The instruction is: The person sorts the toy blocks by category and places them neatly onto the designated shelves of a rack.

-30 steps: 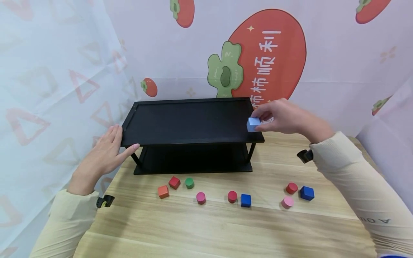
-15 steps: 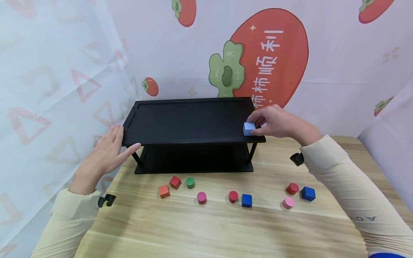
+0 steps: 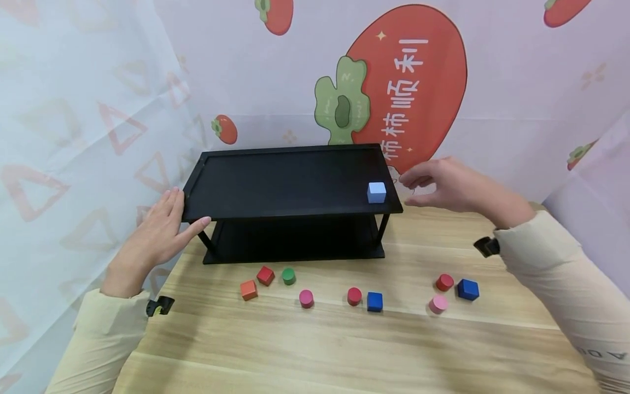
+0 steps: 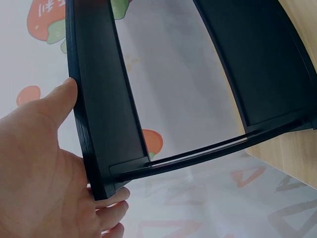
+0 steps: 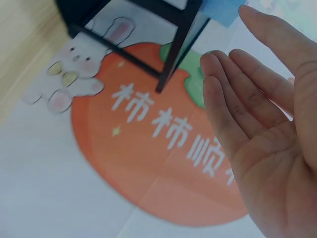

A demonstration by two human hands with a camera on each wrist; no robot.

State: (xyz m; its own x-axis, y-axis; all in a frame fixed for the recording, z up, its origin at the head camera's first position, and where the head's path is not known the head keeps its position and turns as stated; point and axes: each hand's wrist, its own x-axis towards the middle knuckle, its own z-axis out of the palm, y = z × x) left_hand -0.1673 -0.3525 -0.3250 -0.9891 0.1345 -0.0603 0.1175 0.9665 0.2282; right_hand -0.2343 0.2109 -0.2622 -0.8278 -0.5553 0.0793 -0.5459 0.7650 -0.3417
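Observation:
A light blue cube [image 3: 376,192] sits near the right front of the top board of a black two-tier shelf [image 3: 280,186]. My right hand [image 3: 448,185] is just right of the shelf's edge, apart from the cube. In the right wrist view its fingers are relaxed with nothing between them, and a blurred bit of the cube [image 5: 220,11] shows at the top. At the shelf's left front corner rests my left hand [image 3: 155,235]. Its thumb [image 4: 63,101] lies on the front edge, while the other fingers [image 4: 111,210] are straight along the left side.
On the wooden table [image 3: 344,350] before the shelf lie an orange cube [image 3: 249,290], red cube [image 3: 266,276], green cylinder [image 3: 288,276], magenta cylinder [image 3: 306,299], red cylinder [image 3: 354,296] and blue cube [image 3: 374,301]. Farther right are another red cylinder [image 3: 444,282], pink cylinder [image 3: 438,304] and blue cube [image 3: 467,289].
My right hand set the light blue cube down on the shelf's top board, let go and drew back to the right. The left hand has stayed at the shelf's corner.

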